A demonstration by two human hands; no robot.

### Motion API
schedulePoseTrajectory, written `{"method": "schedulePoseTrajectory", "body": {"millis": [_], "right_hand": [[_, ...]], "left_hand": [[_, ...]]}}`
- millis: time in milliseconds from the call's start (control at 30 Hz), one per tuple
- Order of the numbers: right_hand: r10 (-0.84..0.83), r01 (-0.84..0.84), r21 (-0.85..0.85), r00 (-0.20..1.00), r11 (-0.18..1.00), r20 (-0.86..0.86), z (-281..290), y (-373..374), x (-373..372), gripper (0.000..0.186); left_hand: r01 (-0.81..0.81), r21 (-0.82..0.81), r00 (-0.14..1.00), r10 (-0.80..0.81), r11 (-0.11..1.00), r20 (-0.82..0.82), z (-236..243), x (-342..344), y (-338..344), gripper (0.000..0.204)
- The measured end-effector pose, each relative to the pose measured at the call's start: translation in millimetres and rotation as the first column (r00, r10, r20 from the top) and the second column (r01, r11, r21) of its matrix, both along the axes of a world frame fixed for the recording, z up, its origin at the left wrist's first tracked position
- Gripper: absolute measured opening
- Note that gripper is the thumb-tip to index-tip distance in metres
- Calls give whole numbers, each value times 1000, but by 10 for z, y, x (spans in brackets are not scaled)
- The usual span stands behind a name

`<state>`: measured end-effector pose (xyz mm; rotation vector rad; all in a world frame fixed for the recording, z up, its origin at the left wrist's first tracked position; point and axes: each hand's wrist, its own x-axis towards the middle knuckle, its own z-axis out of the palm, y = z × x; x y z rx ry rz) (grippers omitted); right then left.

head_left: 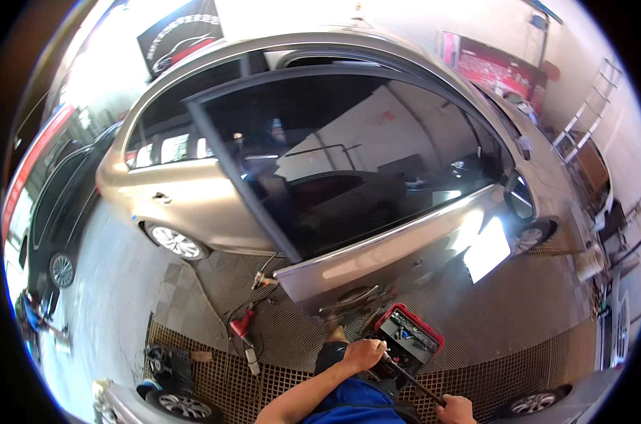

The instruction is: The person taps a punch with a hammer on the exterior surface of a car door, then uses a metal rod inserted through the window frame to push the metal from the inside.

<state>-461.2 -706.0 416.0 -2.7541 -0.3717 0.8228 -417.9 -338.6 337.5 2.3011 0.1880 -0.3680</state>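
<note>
A long dark rod (413, 380) slants between my two hands in front of my blue clothing. At its upper end, my left hand (363, 354) is closed, with a small metallic tip showing by the fingers. My right hand (456, 410) grips the lower end, near the bottom edge of the view. Just beyond my hands, a red-rimmed toolbox (439, 338) holds several small tools. Ahead stands the open front door (355, 265) of a gold-beige car, its dark window reflecting the room. A bright white rectangular panel (487, 251) sits against the door's right part.
A red power tool (242, 324) and cords lie on the floor mat at left. Behind the door is the car's body (193, 194). A dark car (66, 205) and a person (34, 314) are far left. A ladder (590, 106) leans at right.
</note>
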Motion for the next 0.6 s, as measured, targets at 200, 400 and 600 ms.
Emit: {"method": "schedulePoseTrajectory", "body": {"millis": [200,400,600], "right_hand": [[185,-190,74,981,979,59,-160,-27,20,29],[274,-289,-122,953,949,-129,-110,62,-128,36],[201,-228,-156,965,961,-170,-6,-105,-315,32]], "left_hand": [[-16,206,737,-128,978,664,125,-754,232,22],[141,370,990,-138,918,-35,94,-914,172,30],[81,258,836,-207,963,509,-178,-974,119,17]]}}
